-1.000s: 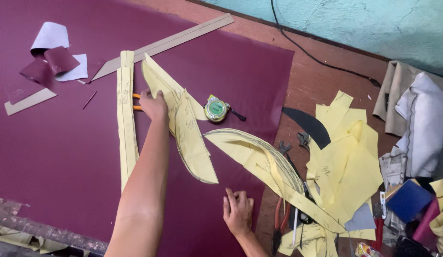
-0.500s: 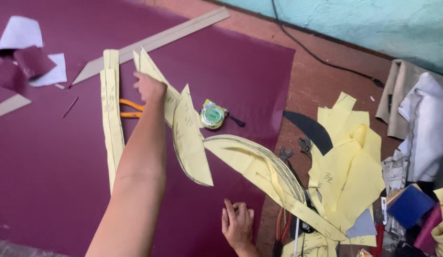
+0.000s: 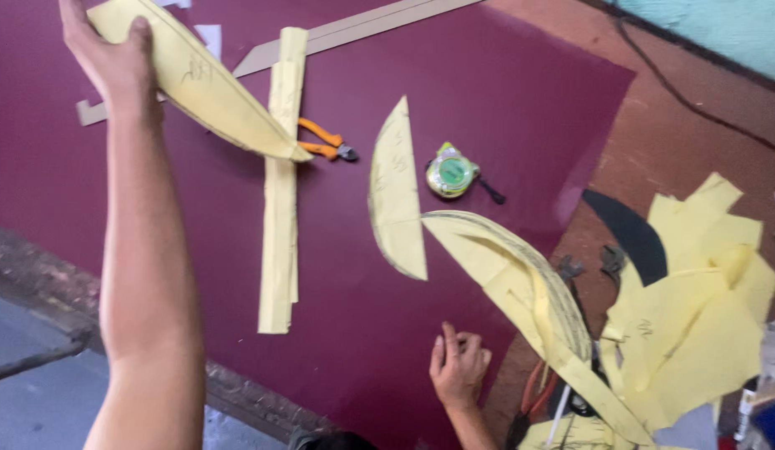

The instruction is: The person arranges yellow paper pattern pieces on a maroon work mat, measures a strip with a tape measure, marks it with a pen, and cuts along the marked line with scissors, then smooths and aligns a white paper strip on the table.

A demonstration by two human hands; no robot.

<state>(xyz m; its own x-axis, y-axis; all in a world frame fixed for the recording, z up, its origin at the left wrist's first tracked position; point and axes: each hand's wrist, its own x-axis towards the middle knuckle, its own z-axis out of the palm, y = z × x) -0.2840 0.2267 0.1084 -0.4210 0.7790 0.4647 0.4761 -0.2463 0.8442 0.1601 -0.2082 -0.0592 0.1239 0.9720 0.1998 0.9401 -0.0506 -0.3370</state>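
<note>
Overhead, the left hand (image 3: 112, 58) lifts a curved yellow paper pattern (image 3: 208, 87) above the maroon sheet (image 3: 504, 108).
Its grip is closed on the pattern's upper end; the right hand (image 3: 458, 367) rests on the sheet, fingers curled, holding nothing, near a half-moon pattern (image 3: 396, 192), orange pliers (image 3: 325, 142) and tape measure (image 3: 452, 171).

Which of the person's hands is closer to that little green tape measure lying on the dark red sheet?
The right hand. It rests on the maroon sheet below the tape measure, toward the person. The left hand is raised far to the tape measure's left, holding a curved yellow paper piece.
</note>
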